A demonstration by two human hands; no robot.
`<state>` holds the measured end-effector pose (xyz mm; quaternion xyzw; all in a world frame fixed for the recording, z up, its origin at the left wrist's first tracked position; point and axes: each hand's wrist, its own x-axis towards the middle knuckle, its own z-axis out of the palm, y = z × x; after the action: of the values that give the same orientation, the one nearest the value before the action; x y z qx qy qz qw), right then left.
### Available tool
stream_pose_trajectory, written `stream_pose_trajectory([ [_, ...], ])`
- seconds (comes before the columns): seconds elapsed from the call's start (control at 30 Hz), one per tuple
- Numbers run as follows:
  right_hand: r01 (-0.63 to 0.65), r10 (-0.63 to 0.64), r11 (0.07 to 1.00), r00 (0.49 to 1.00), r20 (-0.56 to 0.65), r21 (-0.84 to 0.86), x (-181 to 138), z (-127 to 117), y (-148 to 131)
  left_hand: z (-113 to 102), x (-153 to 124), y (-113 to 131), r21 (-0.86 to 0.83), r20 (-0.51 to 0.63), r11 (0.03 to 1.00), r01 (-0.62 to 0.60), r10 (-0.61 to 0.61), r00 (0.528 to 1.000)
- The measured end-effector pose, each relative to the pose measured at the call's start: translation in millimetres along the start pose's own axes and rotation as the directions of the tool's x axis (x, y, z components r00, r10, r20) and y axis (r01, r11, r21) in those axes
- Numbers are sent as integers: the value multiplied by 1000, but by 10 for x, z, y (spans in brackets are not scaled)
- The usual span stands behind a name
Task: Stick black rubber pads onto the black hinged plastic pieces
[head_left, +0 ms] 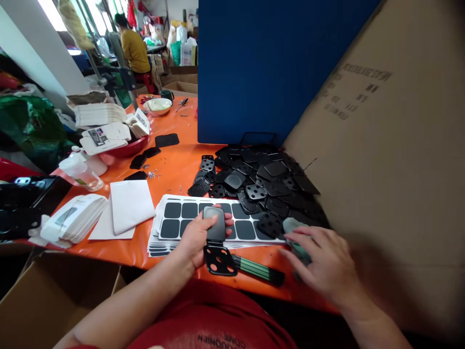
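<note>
My left hand (203, 232) is closed around a black folding stand with a smooth square pad (215, 225), my thumb lying on the pad. Below the pad, the stand's hinged plate with round holes (221, 261) hangs toward me. At the table's front edge, my right hand (323, 257) curls its fingers and thumb around a grey-green cloth (300, 242). Under my left hand lies a stack of white sheets (170, 224) with dark rounded squares. A tool with a green-and-black striped handle (259, 270) rests at the edge, its other end hidden behind the plate.
A heap of black stand parts (269, 174) lies beyond the sheets, against a blue panel (250, 72) and a tall cardboard wall (392, 145). White cards (131, 206), a clear bottle (82, 172) and a bowl (158, 105) are leftward. A person (136, 51) is in the background.
</note>
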<state>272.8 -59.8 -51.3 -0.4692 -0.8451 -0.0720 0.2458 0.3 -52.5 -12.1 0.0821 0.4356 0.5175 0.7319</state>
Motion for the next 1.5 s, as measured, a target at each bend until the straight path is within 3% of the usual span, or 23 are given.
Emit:
stream_pose_trajectory([
  [0.1,57,-73,936,997,35,349,84,31,-433,59,45,-97,12,0,989,145,-145,989],
  [0.17,96,-102,844,995,-18,527,184,98,-721,55,35,-165,73,1,979,192,-192,981],
  [0.2,70,-52,813,997,-49,577,228,133,-830,33,18,-186,132,-22,982,138,-136,990],
  [0.27,-69,143,749,988,-59,659,294,189,-962,-36,-35,-196,344,-36,927,-146,169,985],
  [0.33,-262,359,642,933,19,721,334,225,-1011,-106,-104,-179,582,148,667,-465,475,867],
  [0.4,-369,432,525,892,133,767,361,241,-1027,-140,-166,-167,688,376,414,-596,499,781],
  [0.47,-386,371,472,903,218,793,376,242,-1037,-135,-196,-175,738,429,365,-567,394,813],
  [0.57,-326,191,540,945,264,776,324,247,-1028,-120,-172,-185,768,288,505,-394,277,917],
  [0.63,-258,92,690,958,271,676,211,290,-995,-146,-142,-150,763,240,539,-357,277,930],
  [0.73,-95,-13,909,967,256,405,-28,435,-929,-243,-129,-34,810,307,384,-444,368,878],
  [0.8,-31,-29,958,978,206,285,-152,527,-880,-319,-145,50,838,375,235,-493,409,832],
  [0.9,-105,67,929,991,119,354,-174,514,-796,-414,-169,121,854,424,78,-515,470,774],
  [0.97,-198,177,840,980,90,504,-95,389,-744,-449,-173,118,859,436,30,-511,481,761],
  [1.03,-232,213,737,971,108,635,3,226,-725,-459,-173,81,861,441,32,-508,451,776],
  [1.1,-208,158,676,978,136,707,83,89,-753,-448,-180,27,860,436,79,-504,399,807],
  [1.23,-160,123,628,987,106,762,146,-10,-880,-409,-218,-60,855,422,161,-493,335,843],
  [1.5,-190,95,584,981,167,789,171,-3,-924,-387,-250,-85,836,432,229,-499,287,855],
])
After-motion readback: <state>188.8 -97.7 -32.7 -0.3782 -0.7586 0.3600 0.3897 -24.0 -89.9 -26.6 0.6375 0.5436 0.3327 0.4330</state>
